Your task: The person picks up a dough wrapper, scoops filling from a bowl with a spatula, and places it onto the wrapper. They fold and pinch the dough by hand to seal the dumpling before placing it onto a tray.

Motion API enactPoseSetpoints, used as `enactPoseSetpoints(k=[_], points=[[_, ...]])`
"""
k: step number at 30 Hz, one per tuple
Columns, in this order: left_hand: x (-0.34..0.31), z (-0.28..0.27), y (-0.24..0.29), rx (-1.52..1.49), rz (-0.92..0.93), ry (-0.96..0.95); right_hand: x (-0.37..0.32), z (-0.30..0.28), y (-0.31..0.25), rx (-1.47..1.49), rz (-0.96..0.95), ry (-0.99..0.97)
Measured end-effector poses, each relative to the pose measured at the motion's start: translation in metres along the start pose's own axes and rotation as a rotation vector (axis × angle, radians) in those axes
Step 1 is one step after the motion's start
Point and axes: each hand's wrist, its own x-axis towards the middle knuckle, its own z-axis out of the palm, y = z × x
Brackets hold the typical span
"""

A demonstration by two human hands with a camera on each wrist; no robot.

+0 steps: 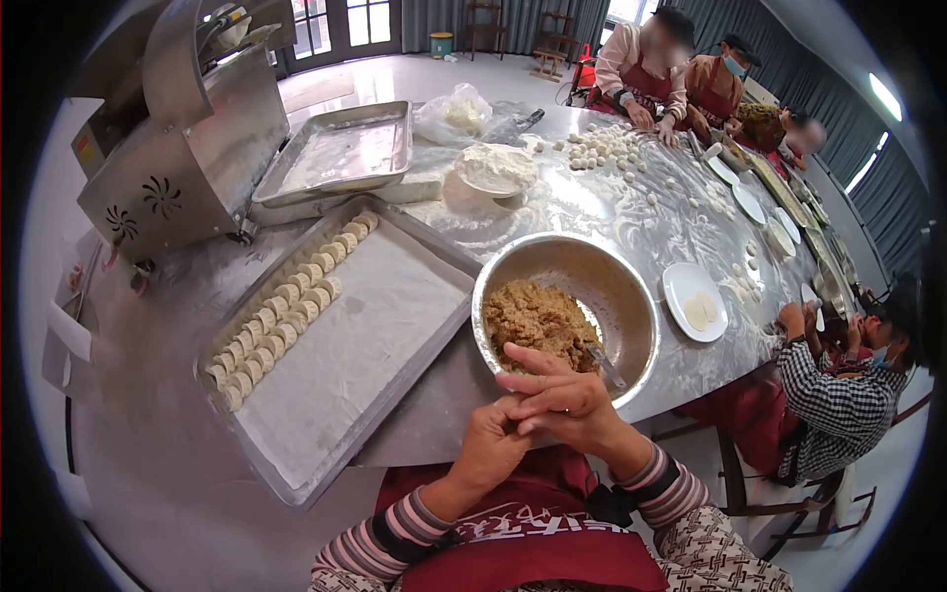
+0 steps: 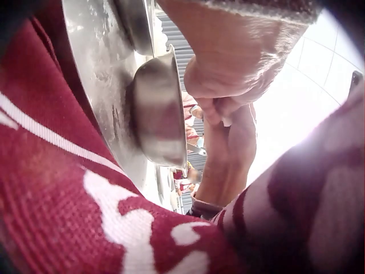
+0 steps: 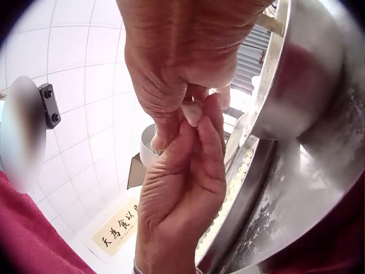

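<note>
Both hands meet just in front of the steel bowl (image 1: pixel 631 306). Between their fingertips they pinch a small whitish dumpling (image 3: pixel 193 112), mostly covered by fingers; the head view hides it. My left hand (image 1: pixel 490 446) holds it from the left, while my right hand (image 1: pixel 570 403) reaches over with its fingers spread. Brown minced filling (image 1: pixel 538 318) fills the bowl's left side, and a metal spoon (image 1: pixel 607 367) leans in it. To the left, a large tray (image 1: pixel 380 365) carries two rows of finished dumplings (image 1: pixel 286 314). Round wrappers (image 1: pixel 701 312) lie on a white plate (image 1: pixel 681 284) right of the bowl.
Behind the bowl stands a heap of flour (image 1: pixel 496 168) in a dish. A second tray (image 1: pixel 340 153) lies beside a steel machine (image 1: pixel 187 148) at the back left. Dough pieces (image 1: pixel 602 146) are scattered across the floured table, with several people seated along its far and right sides.
</note>
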Motion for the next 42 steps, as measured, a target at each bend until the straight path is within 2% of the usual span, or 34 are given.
enactPoseSetpoints(k=[2, 4, 6, 8, 10, 15, 16, 18, 21, 26, 29, 31, 33, 37, 39, 42], points=[[0.000, 0.002, 0.003, -0.086, 0.027, 0.029, 0.000, -0.002, -0.007, 0.080, 0.068, 0.045], [0.001, 0.003, 0.007, 0.051, 0.038, 0.055, -0.003, -0.003, -0.009, 0.160, 0.138, 0.091], [0.000, 0.008, 0.012, 0.061, 0.075, 0.069, -0.005, -0.003, -0.008, -0.032, 0.057, 0.114], [0.000, 0.009, 0.014, 0.071, 0.113, 0.082, -0.005, -0.001, -0.007, -0.003, 0.037, 0.125], [-0.001, 0.008, 0.014, 0.069, 0.076, 0.091, -0.005, -0.001, -0.003, 0.026, 0.020, 0.134], [-0.001, 0.007, 0.010, 0.162, 0.128, 0.096, -0.005, -0.001, 0.008, -0.130, -0.138, 0.010], [0.001, 0.006, 0.009, 0.189, 0.141, 0.106, -0.005, 0.000, 0.006, -0.131, -0.139, 0.013], [0.002, 0.008, 0.011, 0.109, 0.169, 0.101, -0.003, 0.004, -0.002, 0.098, 0.044, 0.126], [0.002, 0.010, 0.010, 0.032, 0.189, 0.107, -0.004, 0.007, -0.006, 0.137, 0.048, 0.217], [0.001, 0.013, 0.015, 0.001, 0.142, 0.139, -0.006, 0.006, 0.004, 0.032, -0.067, 0.201], [0.000, 0.009, 0.014, 0.082, 0.141, 0.102, -0.008, 0.008, 0.012, 0.010, -0.106, 0.161], [0.001, 0.006, 0.014, 0.121, 0.077, 0.076, -0.007, 0.008, 0.009, -0.006, -0.124, 0.145], [0.002, 0.008, 0.020, 0.114, 0.103, 0.092, -0.004, 0.010, -0.004, 0.160, 0.032, 0.224], [0.003, 0.011, 0.017, -0.001, 0.177, 0.112, -0.004, 0.013, -0.006, 0.279, 0.062, 0.359], [0.003, 0.015, 0.023, 0.024, 0.179, 0.120, -0.006, 0.010, -0.001, 0.089, -0.036, 0.281], [0.001, 0.014, 0.023, 0.095, 0.138, 0.120, -0.011, 0.010, 0.013, 0.062, -0.109, 0.228]])
